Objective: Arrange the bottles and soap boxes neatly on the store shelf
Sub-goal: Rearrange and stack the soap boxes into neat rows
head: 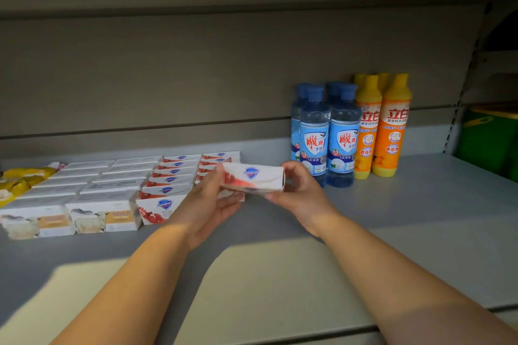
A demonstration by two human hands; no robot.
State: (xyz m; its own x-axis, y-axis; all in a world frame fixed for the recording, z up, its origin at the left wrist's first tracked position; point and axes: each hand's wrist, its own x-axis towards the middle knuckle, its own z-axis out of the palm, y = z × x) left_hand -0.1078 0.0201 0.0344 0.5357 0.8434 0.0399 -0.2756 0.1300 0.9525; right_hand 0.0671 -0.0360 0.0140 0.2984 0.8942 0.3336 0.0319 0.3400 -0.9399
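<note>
Soap box (253, 178) is clamped between left hand (208, 202) and right hand (298, 193) over the shelf (420, 218).
It should be lowered level and squared with the boxed row (171, 179) at nine o'clock.

- The held soap box (253, 178) is showing white with a red splash and a blue shield.
- The left soap boxes (103, 218) are showing white animals beside tan panels.
- The blue bottles (314, 134) are wearing blue caps and labels with red characters.
- The orange bottles (391, 126) are carrying yellow caps and bases.
- The shelf (420, 218) is showing grey.
</note>
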